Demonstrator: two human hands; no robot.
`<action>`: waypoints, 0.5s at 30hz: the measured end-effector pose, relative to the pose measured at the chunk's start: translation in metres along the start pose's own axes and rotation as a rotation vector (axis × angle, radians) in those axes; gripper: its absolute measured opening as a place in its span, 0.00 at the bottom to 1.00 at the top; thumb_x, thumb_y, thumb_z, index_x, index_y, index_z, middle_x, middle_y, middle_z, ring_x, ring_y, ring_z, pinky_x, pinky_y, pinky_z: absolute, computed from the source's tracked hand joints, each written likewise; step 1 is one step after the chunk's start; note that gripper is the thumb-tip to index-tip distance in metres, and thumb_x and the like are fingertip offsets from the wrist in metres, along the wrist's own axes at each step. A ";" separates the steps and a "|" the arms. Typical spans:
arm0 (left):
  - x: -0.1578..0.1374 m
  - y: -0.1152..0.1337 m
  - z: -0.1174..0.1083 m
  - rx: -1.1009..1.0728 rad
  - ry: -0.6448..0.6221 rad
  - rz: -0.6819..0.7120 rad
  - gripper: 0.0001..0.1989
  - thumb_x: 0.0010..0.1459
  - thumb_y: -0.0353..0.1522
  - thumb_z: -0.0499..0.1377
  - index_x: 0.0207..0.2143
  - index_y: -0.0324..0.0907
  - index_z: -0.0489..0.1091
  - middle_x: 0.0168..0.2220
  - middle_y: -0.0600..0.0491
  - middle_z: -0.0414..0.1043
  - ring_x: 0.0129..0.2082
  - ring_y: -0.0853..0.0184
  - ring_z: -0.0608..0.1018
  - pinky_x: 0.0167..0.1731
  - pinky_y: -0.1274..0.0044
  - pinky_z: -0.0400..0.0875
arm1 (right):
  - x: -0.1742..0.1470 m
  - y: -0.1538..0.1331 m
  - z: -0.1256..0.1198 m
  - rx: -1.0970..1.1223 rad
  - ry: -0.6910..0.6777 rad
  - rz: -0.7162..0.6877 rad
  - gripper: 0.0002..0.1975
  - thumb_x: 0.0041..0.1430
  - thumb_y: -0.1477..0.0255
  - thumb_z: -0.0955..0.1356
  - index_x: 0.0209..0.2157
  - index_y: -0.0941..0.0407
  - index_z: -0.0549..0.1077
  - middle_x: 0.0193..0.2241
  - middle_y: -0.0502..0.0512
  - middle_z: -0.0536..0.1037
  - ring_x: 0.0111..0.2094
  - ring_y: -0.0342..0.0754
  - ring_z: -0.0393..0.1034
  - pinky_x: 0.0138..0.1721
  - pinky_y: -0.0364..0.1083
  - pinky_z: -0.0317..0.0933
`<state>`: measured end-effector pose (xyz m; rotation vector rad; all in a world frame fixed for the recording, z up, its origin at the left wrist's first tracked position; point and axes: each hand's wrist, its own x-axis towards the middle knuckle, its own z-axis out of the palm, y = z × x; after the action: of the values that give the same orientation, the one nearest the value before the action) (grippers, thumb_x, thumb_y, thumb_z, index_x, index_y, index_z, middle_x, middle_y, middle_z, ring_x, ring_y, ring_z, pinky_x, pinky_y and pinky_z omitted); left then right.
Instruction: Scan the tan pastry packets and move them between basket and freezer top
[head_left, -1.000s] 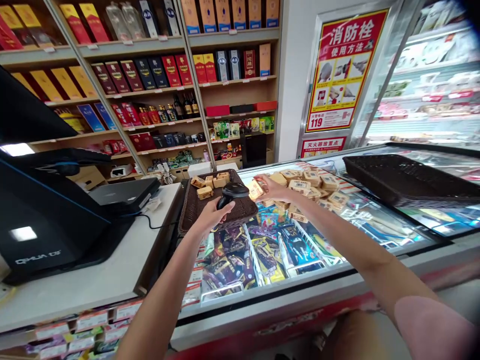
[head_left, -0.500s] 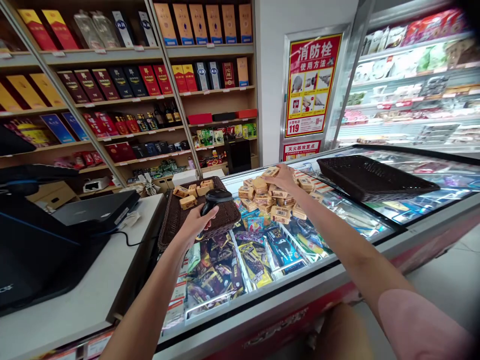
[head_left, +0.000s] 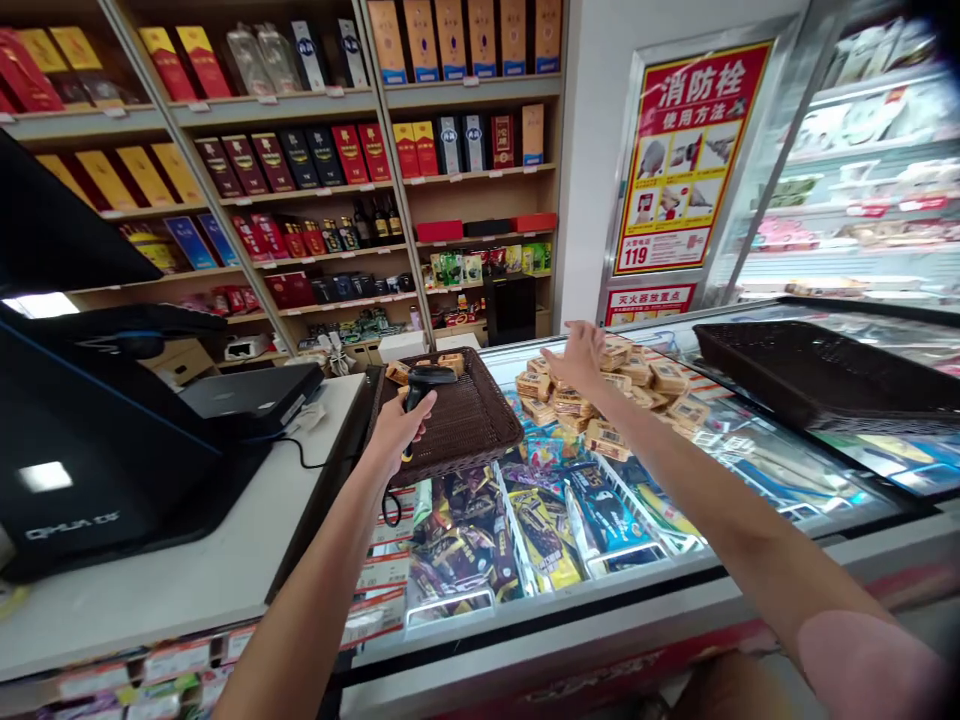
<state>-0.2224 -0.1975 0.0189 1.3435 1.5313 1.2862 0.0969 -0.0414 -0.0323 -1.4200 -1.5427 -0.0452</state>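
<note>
My left hand (head_left: 397,428) is wrapped round the grip of a black barcode scanner (head_left: 429,376). The scanner is above a dark brown woven basket (head_left: 469,425), partly covering several small tan packaged snacks (head_left: 451,363) at its far left end. Over a heap of the same snack packs (head_left: 609,432), my right hand (head_left: 582,358) is open, with fingers and thumb spread and no pack visible in it. The heap lies on the glass top of a freezer; the hand and forearm hide part of it.
A second dark woven basket (head_left: 832,370) stands on the freezer (head_left: 622,590) to the right. On the left is a white counter (head_left: 187,560) with a black checkout machine (head_left: 112,440). Shelves of boxed bottles (head_left: 322,160) line the back wall.
The view has swung left. My right hand, earlier with its fingers on a pack over the heap, is now spread open. The scanner has moved left across the basket, in front of the packs there.
</note>
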 end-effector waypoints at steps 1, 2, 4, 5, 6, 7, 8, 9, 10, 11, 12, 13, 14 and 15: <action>0.003 -0.002 -0.007 -0.001 0.041 -0.005 0.27 0.40 0.53 0.69 0.30 0.41 0.68 0.26 0.55 0.70 0.19 0.74 0.67 0.18 0.80 0.59 | -0.003 -0.020 0.016 -0.002 -0.082 -0.052 0.33 0.54 0.60 0.72 0.58 0.56 0.61 0.59 0.68 0.61 0.62 0.70 0.47 0.63 0.65 0.43; 0.005 -0.004 -0.014 -0.001 0.076 -0.009 0.27 0.41 0.53 0.69 0.30 0.41 0.68 0.26 0.55 0.70 0.19 0.75 0.67 0.18 0.80 0.59 | -0.007 -0.040 0.033 -0.014 -0.175 -0.097 0.31 0.56 0.62 0.71 0.58 0.57 0.62 0.58 0.68 0.62 0.62 0.69 0.49 0.62 0.65 0.45; 0.007 -0.008 -0.028 -0.003 0.119 -0.019 0.27 0.42 0.53 0.68 0.29 0.41 0.68 0.26 0.56 0.69 0.18 0.75 0.66 0.18 0.80 0.59 | -0.018 -0.082 0.071 -0.054 -0.414 -0.199 0.29 0.59 0.62 0.69 0.59 0.58 0.61 0.59 0.69 0.61 0.61 0.68 0.50 0.62 0.65 0.47; 0.007 -0.010 -0.034 -0.007 0.128 -0.023 0.27 0.41 0.53 0.68 0.29 0.41 0.67 0.26 0.56 0.69 0.18 0.76 0.66 0.18 0.80 0.59 | -0.024 -0.101 0.091 -0.096 -0.563 -0.238 0.29 0.60 0.63 0.68 0.59 0.58 0.61 0.60 0.69 0.60 0.62 0.68 0.50 0.61 0.65 0.47; 0.006 -0.013 -0.040 -0.011 0.131 -0.027 0.27 0.41 0.54 0.68 0.29 0.41 0.67 0.26 0.56 0.69 0.18 0.76 0.66 0.18 0.81 0.59 | -0.030 -0.118 0.109 -0.094 -0.647 -0.277 0.29 0.58 0.63 0.70 0.58 0.57 0.63 0.60 0.68 0.62 0.62 0.67 0.52 0.61 0.64 0.49; 0.004 -0.016 -0.045 -0.014 0.130 -0.033 0.28 0.41 0.54 0.68 0.28 0.41 0.67 0.26 0.56 0.69 0.18 0.75 0.67 0.18 0.81 0.59 | -0.035 -0.134 0.127 -0.090 -0.703 -0.305 0.29 0.56 0.64 0.71 0.57 0.56 0.64 0.61 0.66 0.63 0.62 0.66 0.52 0.61 0.63 0.51; 0.002 -0.018 -0.050 -0.015 0.128 -0.039 0.28 0.40 0.54 0.68 0.28 0.41 0.67 0.26 0.57 0.69 0.18 0.75 0.67 0.18 0.81 0.59 | -0.040 -0.148 0.144 -0.086 -0.755 -0.332 0.29 0.54 0.65 0.72 0.57 0.55 0.65 0.61 0.64 0.64 0.63 0.65 0.53 0.61 0.61 0.51; 0.000 -0.021 -0.055 -0.015 0.126 -0.045 0.28 0.40 0.54 0.68 0.28 0.41 0.67 0.25 0.57 0.69 0.18 0.75 0.67 0.18 0.80 0.59 | -0.044 -0.160 0.159 -0.079 -0.791 -0.355 0.30 0.53 0.68 0.73 0.57 0.54 0.66 0.61 0.63 0.65 0.63 0.64 0.54 0.62 0.59 0.52; -0.003 -0.024 -0.059 -0.013 0.125 -0.051 0.28 0.40 0.55 0.68 0.28 0.41 0.67 0.25 0.57 0.69 0.18 0.75 0.67 0.18 0.80 0.59 | -0.046 -0.169 0.173 -0.075 -0.821 -0.372 0.31 0.51 0.70 0.73 0.57 0.54 0.66 0.62 0.62 0.64 0.64 0.63 0.54 0.62 0.57 0.52; -0.006 -0.026 -0.064 -0.009 0.125 -0.055 0.28 0.40 0.54 0.68 0.28 0.41 0.67 0.25 0.57 0.69 0.18 0.75 0.67 0.18 0.80 0.60 | -0.048 -0.177 0.184 -0.074 -0.845 -0.383 0.33 0.50 0.72 0.73 0.59 0.54 0.65 0.63 0.61 0.64 0.65 0.62 0.53 0.63 0.55 0.52; -0.009 -0.028 -0.069 -0.005 0.126 -0.059 0.28 0.40 0.54 0.68 0.28 0.41 0.67 0.24 0.57 0.69 0.18 0.75 0.67 0.18 0.80 0.60 | -0.048 -0.183 0.195 -0.076 -0.865 -0.387 0.35 0.49 0.75 0.72 0.60 0.54 0.64 0.65 0.61 0.62 0.66 0.62 0.52 0.63 0.55 0.51; -0.011 -0.030 -0.074 -0.001 0.128 -0.063 0.28 0.40 0.54 0.68 0.28 0.41 0.67 0.24 0.57 0.69 0.18 0.75 0.67 0.18 0.80 0.60 | -0.048 -0.188 0.203 -0.081 -0.880 -0.386 0.38 0.48 0.76 0.72 0.62 0.54 0.62 0.66 0.62 0.59 0.67 0.62 0.50 0.64 0.55 0.51; -0.014 -0.032 -0.078 0.002 0.132 -0.066 0.28 0.41 0.54 0.68 0.28 0.41 0.67 0.24 0.57 0.69 0.18 0.75 0.67 0.19 0.80 0.60 | -0.048 -0.191 0.210 -0.086 -0.894 -0.381 0.40 0.47 0.78 0.72 0.63 0.54 0.61 0.68 0.62 0.57 0.68 0.63 0.48 0.64 0.56 0.50; -0.016 -0.034 -0.082 0.005 0.139 -0.069 0.28 0.41 0.54 0.68 0.28 0.41 0.67 0.24 0.57 0.69 0.18 0.75 0.67 0.19 0.80 0.60 | -0.048 -0.194 0.216 -0.091 -0.904 -0.373 0.42 0.46 0.79 0.72 0.64 0.53 0.60 0.68 0.62 0.56 0.69 0.65 0.46 0.65 0.57 0.50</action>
<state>-0.3058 -0.2301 0.0052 1.2157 1.6612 1.3571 -0.1934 -0.0050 -0.0639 -1.2559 -2.5601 0.3508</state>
